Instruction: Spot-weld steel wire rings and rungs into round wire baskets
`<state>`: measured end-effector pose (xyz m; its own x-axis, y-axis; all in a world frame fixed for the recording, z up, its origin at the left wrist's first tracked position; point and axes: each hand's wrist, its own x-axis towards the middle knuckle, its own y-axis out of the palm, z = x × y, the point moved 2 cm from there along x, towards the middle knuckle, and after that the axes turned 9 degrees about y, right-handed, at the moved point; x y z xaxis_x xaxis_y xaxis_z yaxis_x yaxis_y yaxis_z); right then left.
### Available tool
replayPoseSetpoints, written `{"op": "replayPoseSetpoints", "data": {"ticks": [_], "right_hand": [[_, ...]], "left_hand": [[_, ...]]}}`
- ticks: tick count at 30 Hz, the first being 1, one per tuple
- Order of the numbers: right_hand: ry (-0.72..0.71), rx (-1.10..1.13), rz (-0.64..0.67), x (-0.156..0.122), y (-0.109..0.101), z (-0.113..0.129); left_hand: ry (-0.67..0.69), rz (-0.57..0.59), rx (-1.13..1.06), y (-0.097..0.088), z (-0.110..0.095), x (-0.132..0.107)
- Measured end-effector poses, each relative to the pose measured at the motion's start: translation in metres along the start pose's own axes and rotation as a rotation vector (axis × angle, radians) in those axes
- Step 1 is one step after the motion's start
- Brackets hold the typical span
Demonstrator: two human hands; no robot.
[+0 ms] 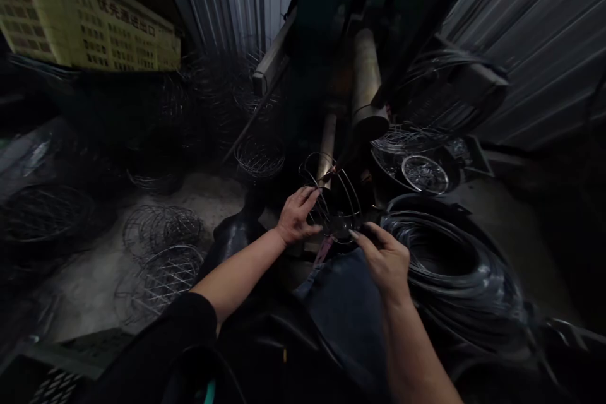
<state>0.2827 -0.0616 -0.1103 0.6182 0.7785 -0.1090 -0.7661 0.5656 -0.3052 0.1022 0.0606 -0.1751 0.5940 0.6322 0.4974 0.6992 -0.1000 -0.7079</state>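
Note:
A small wire frame (331,192) made of thin rings and ribs sits in front of me under a machine's brass-coloured cylinder (365,76). My left hand (297,216) grips the frame's left side, fingers curled around its wires. My right hand (386,259) holds the frame's lower right edge, near its dark centre hub (341,225). A reddish tip (334,170) touches the top of the frame. My lap in dark trousers lies just below both hands.
A big coil of dark wire (449,265) lies at my right. Finished wire baskets (161,265) lie on the floor at left, with more stacked behind (258,154). A tray of wire rings (421,170) sits right of the machine. Corrugated metal walls stand behind.

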Motion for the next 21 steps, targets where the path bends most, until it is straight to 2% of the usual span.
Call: {"op": "replayPoseSetpoints", "data": {"ticks": [3, 8, 13, 17, 21], "right_hand": [[-0.063, -0.025, -0.04, -0.006, 0.007, 0.014], [-0.202, -0.15, -0.056, -0.005, 0.012, 0.031], [-0.329, -0.322, -0.088, 0.003, 0.022, 0.054], [-0.339, -0.397, -0.091, 0.014, 0.032, 0.072], [-0.324, -0.43, -0.067, 0.025, 0.041, 0.079]], "left_hand": [[-0.012, 0.013, -0.022, -0.004, -0.001, 0.001], [-0.136, 0.019, -0.169, -0.017, -0.01, 0.004], [-0.245, -0.056, -0.304, -0.02, -0.014, 0.015], [-0.274, -0.126, -0.362, -0.022, -0.006, 0.019], [-0.311, -0.16, -0.382, -0.026, 0.003, 0.02]]}}
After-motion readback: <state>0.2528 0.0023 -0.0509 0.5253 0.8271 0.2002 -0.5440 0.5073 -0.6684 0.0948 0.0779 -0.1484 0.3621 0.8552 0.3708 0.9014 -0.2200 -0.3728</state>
